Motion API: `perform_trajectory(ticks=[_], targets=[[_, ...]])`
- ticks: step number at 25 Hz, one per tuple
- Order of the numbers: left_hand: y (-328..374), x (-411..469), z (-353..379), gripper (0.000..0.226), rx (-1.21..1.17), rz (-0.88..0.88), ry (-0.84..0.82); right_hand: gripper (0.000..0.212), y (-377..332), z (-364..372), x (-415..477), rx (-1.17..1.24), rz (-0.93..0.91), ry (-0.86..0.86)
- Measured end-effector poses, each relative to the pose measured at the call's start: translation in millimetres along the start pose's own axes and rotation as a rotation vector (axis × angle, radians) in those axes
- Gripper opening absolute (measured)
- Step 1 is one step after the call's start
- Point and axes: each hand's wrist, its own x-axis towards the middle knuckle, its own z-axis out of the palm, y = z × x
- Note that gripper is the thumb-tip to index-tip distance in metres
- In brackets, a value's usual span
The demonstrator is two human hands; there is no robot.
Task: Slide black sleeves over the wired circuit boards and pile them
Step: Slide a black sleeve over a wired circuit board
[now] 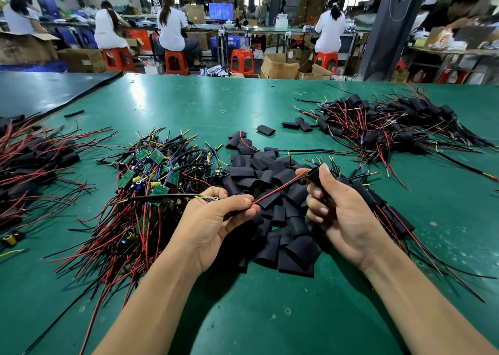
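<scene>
Head view: a red wire (278, 190) is pinched by the left hand (216, 219), its far end entering a black sleeve (314, 177) gripped in the right hand (343, 214), above the near sleeve heap (291, 249) — the board is hidden. Should the wire buckle, the sleeve could be jammed short of the board.

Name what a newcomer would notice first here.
The two hands at centre: the left hand pinches a red wire running to a black sleeve in the right hand. Under them lies a heap of loose sleeves, with a tangle of wired green boards to its left.
</scene>
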Motion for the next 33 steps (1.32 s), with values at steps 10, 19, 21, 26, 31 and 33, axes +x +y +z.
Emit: perform_trajectory(ticks=[10,19,21,26,31,33], targets=[[-1,3,-2,0.040,0.069,-0.012,-0.047,0.035,-2,-6,1,0.012,0.045,-0.007],[-2,1,1,0.040,0.047,0.001,-0.018,0.027,0,-8,0,-0.071,0.058,-0.051],[-2,1,1,0.039,0.058,0.020,0.014,0.022,1,-10,0,-0.118,0.055,-0.025],[-3,-2,7,0.033,-0.030,0.002,-0.007,0.026,6,-2,-3,-0.207,0.076,-0.020],[-3,-7,13,0.030,-0.205,-0.242,-0.195,0.037,8,6,-1,0.111,0.073,0.014],[-2,-7,12,0.018,-0.121,-0.252,-0.215,0.027,5,6,-1,0.228,0.070,0.025]])
